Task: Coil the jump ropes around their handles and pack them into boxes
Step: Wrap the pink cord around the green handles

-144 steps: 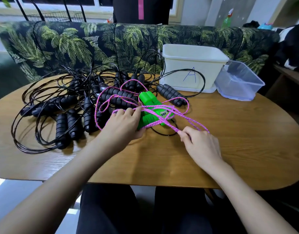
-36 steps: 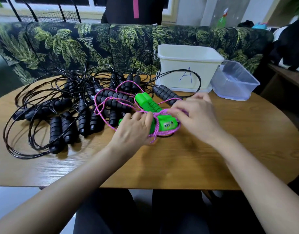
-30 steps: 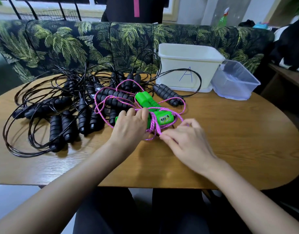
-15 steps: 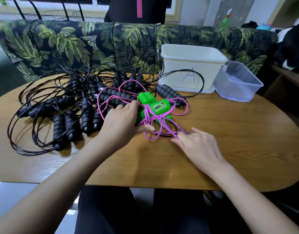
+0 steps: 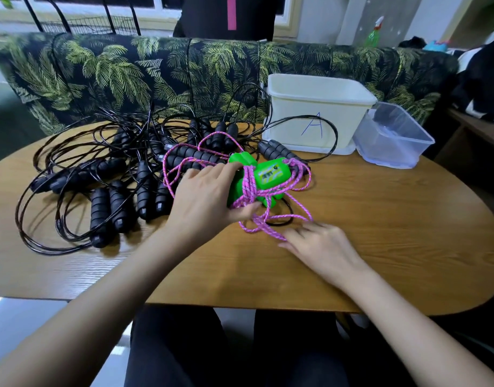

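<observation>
My left hand (image 5: pixel 205 199) grips the two green handles (image 5: pixel 268 177) of a jump rope, held together on the wooden table (image 5: pixel 394 247). Pink cord (image 5: pixel 250 188) is wound a few turns around their middle, and loose pink loops lie to the right and behind. My right hand (image 5: pixel 321 247) sits on the table just right of the bundle, its blurred fingertips at a loose pink strand; whether they pinch it is unclear. A pile of black jump ropes (image 5: pixel 114 174) with ribbed handles lies to the left.
A cream box marked "A" (image 5: pixel 315 115) stands at the back of the table, with a clear plastic box (image 5: pixel 391 138) to its right. A leaf-patterned sofa back (image 5: pixel 156 71) runs behind the table. A black cord loops in front of the cream box.
The cord wraps around the green handles have grown since the oldest frame. In the last half second my right hand slid slightly toward the loose pink strand; my left hand kept its hold.
</observation>
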Motion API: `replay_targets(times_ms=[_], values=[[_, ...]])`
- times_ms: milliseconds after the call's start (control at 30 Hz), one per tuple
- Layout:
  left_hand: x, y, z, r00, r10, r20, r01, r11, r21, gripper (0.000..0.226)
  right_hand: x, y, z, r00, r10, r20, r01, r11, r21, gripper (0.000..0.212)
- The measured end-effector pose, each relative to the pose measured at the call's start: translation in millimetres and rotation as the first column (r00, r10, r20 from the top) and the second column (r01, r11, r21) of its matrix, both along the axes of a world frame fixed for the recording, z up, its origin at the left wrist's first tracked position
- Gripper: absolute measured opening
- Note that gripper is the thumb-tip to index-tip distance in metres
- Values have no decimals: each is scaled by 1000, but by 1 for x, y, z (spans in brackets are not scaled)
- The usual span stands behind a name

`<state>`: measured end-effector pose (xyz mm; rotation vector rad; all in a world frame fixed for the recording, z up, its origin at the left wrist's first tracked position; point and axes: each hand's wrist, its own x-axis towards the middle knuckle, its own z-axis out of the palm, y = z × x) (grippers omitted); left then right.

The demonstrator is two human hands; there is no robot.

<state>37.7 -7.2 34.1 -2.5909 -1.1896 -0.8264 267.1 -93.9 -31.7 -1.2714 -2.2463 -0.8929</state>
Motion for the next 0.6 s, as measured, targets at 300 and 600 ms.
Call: replay_targets(times_ms=[300, 600], values=[[-16, 14, -11, 999, -55, 0, 55, 995, 87, 74, 63, 14, 18, 994, 67, -87, -78, 987, -139, 37], [-26, 22, -19, 989, -148, -16, 148, 971, 186, 69, 78, 13, 29, 948, -141, -287, 60, 960, -273, 56]])
